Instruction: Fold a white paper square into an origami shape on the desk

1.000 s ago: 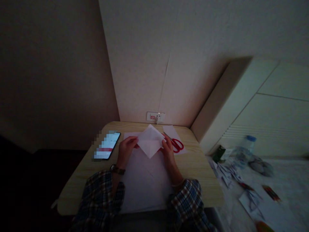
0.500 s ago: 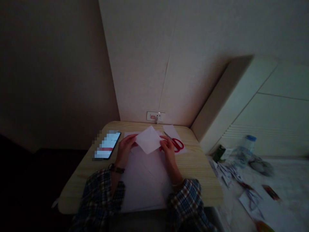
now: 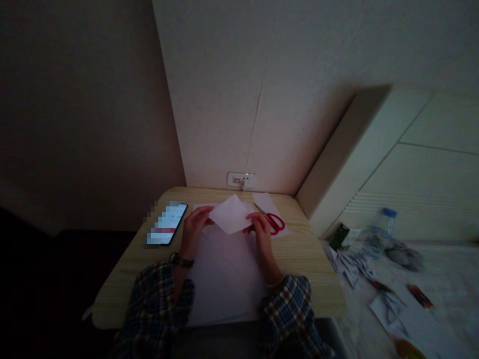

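A small white piece of paper (image 3: 230, 215), turned so one corner points away from me, is held up between both hands. My left hand (image 3: 195, 227) pinches its left corner, fingers closed. On the opposite corner my right hand (image 3: 259, 227) is closed too, thumb and fingers on the paper's edge. Beneath them a larger white sheet (image 3: 226, 279) lies flat on the wooden table (image 3: 307, 259). Red-handled scissors (image 3: 275, 222) rest just right of my right hand, on another strip of white paper (image 3: 264, 200).
A lit phone (image 3: 167, 224) lies on the table's left side. Behind the table, a wall socket (image 3: 241, 180) has a plug in it. To the right, lower down, are paper scraps (image 3: 350, 269), a clear bottle with a blue cap (image 3: 382, 232) and a dark green box (image 3: 340, 236).
The small paper's lower corner has risen slightly, and the fingers of my right hand have shifted a little along its right edge. Otherwise the scene stays the same.
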The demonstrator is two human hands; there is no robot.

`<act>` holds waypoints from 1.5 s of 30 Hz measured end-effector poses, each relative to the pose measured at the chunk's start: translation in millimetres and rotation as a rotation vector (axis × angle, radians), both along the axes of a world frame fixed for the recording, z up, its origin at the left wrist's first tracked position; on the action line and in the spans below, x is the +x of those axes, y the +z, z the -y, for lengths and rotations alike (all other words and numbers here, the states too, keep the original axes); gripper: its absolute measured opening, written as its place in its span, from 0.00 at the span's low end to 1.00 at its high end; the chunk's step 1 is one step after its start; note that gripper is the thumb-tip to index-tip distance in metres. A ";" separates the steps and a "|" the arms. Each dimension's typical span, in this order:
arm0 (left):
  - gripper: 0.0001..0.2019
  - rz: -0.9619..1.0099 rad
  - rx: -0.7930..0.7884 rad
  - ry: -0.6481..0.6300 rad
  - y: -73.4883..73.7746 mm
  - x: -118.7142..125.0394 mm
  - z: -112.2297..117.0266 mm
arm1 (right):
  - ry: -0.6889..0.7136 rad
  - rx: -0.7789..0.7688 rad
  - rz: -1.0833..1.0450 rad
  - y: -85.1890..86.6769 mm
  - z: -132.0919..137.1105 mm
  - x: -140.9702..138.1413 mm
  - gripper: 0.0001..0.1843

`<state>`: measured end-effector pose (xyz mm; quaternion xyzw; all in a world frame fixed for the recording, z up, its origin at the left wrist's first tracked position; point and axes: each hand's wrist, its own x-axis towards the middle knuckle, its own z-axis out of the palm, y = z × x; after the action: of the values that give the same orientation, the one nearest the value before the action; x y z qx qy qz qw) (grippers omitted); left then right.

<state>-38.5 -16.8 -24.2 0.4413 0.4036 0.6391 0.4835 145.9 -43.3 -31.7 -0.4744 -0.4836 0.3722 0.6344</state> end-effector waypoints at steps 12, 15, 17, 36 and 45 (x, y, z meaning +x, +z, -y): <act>0.10 0.184 -0.009 -0.010 8.4 2.2 3.0 | 0.187 0.030 -0.095 1.9 0.7 -2.0 0.13; 0.10 0.116 0.012 -0.020 7.9 2.9 4.7 | 0.159 0.022 -0.095 2.5 0.5 -2.7 0.11; 0.11 0.081 0.020 -0.030 7.7 3.2 5.7 | 0.149 0.021 -0.086 1.5 -0.5 -2.7 0.09; 0.16 -0.144 -0.026 -0.030 3.6 4.4 0.2 | -0.003 -0.059 -0.060 -9.2 -10.0 -1.9 0.16; 0.09 -0.446 -0.021 -0.117 1.1 9.6 -0.1 | 0.006 -0.071 0.042 -9.6 -10.8 -1.4 0.09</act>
<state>-28.9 -16.7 -23.2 0.5891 0.4808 0.4926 0.4231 144.5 -32.5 -41.2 -0.5029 -0.4848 0.3811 0.6057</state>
